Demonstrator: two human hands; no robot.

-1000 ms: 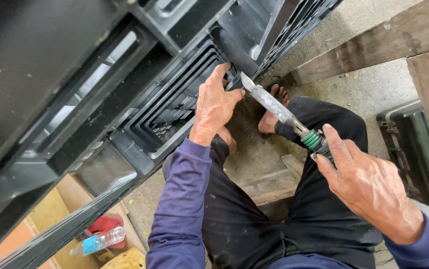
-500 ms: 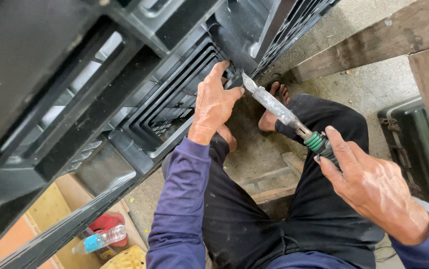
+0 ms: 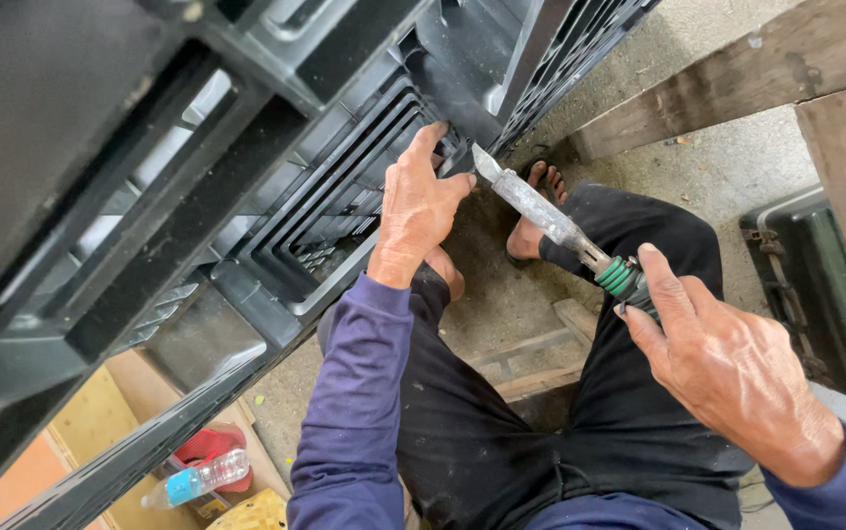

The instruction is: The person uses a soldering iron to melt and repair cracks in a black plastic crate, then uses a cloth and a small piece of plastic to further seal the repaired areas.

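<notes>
The big plastic pallet (image 3: 246, 167) was black with a dull grey sheen on its ribs. The tool (image 3: 550, 221) had a grey, stained metal blade and a green ringed collar at the handle. Both sleeves (image 3: 349, 412) were dark purple, the trousers (image 3: 501, 442) black with pale dust specks. The case (image 3: 816, 294) was dark green with rusty brown latches. The beam (image 3: 727, 79) was weathered brown wood, the floor (image 3: 717, 177) speckled grey. The bottle (image 3: 192, 478) was clear with a blue label
</notes>
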